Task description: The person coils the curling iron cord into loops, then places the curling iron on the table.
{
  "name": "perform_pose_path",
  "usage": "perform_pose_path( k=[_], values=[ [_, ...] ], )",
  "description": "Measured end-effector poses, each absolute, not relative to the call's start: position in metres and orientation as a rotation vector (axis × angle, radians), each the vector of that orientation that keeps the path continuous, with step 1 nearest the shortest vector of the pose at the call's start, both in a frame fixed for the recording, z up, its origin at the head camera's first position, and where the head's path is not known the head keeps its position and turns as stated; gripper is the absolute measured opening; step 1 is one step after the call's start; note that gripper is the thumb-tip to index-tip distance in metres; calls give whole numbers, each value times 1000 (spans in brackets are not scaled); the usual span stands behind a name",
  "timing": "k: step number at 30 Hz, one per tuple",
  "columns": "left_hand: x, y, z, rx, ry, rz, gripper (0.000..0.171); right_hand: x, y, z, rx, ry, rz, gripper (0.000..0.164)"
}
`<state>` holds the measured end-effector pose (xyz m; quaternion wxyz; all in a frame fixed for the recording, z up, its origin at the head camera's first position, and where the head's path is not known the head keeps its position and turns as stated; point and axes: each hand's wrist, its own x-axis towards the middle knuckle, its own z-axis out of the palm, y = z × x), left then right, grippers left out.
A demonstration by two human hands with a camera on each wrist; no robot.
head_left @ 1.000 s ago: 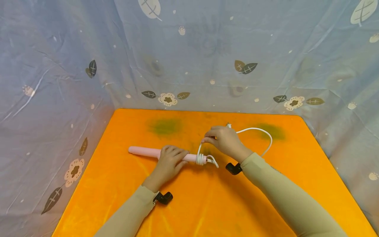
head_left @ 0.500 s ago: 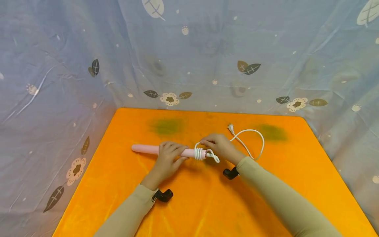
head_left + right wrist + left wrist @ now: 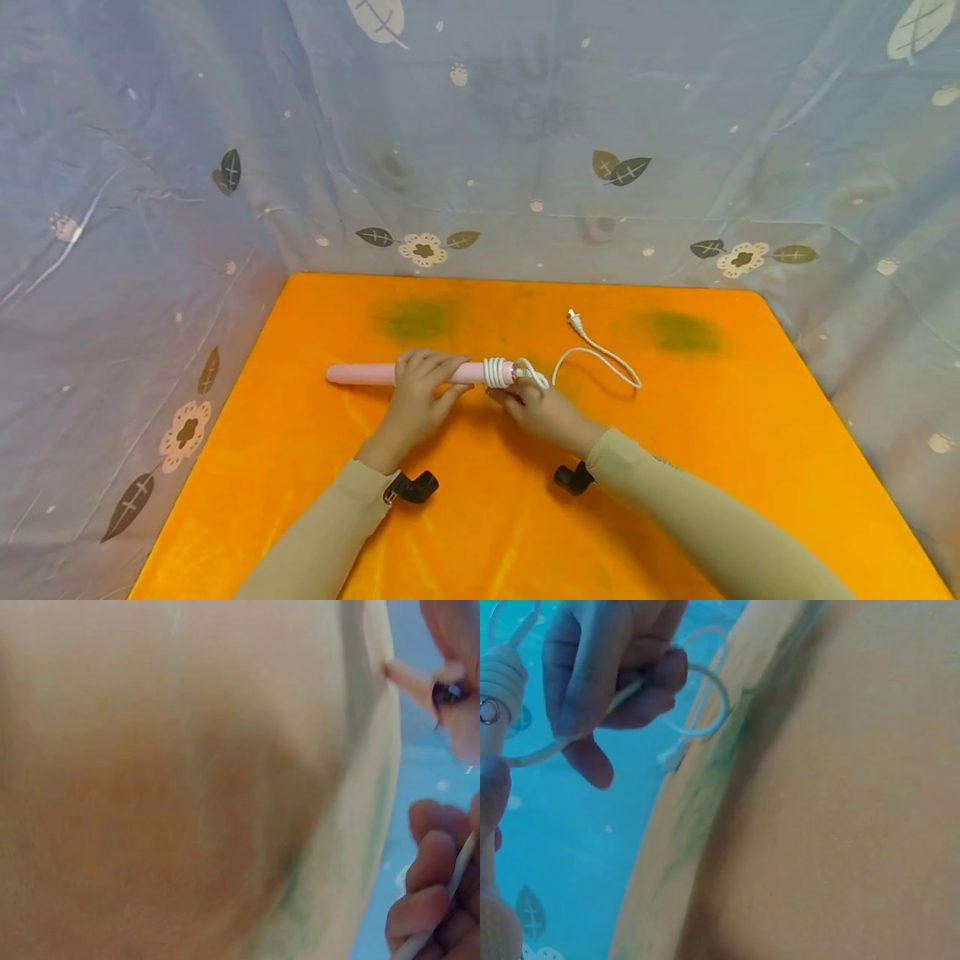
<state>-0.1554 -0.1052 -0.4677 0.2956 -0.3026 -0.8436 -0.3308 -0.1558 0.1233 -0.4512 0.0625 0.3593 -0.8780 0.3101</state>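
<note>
A slim pink curling iron (image 3: 363,374) lies crosswise ahead of me in the head view. My left hand (image 3: 422,396) grips it near the middle, fingers over the top and thumb on the near side. White cord (image 3: 493,372) is coiled several turns round the handle's right end. Below those turns, my right hand (image 3: 546,414) holds the running cord. In the left wrist view the cord (image 3: 544,753) leads from the handle into the right hand's curled fingers. The right wrist view shows the right fingers (image 3: 424,904) bent round the cord too.
The free cord loops over the orange tabletop (image 3: 465,517), ending in a white two-pin plug (image 3: 575,322) at the back. A grey-blue patterned curtain (image 3: 525,150) stands behind and beside the table. Black camera mounts (image 3: 416,487) jut from both wrists.
My right hand has come from above the handle down to its near side, drawing the cord over. The free loop at the right has shrunk. The left hand keeps its grip.
</note>
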Motion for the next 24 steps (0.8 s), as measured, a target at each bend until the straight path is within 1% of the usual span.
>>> perform_pose_path(
  k=[3,11,14,17,18,20,24],
  values=[
    [-157,-104,-469,-775,-2258,-865,38,-147,119,-448,1088,-2681,791,9],
    [-161,-104,-472,-707,-2305,-830,41,-123,111,-429,1068,-2734,361,18],
    [-161,-106,-474,-672,-2344,-794,41,-116,110,-423,1053,-2698,259,16],
    [-161,-109,-477,-656,-2390,-752,40,-112,109,-416,1040,-2669,192,17],
    [-160,-110,-477,-654,-2403,-741,39,-111,109,-413,1033,-2668,189,22],
    [-160,-111,-478,-662,-2421,-726,39,-110,111,-407,1022,-2659,195,23],
    [-160,-112,-475,-668,-2413,-742,42,-109,116,-395,1030,-2647,273,21]
  ],
)
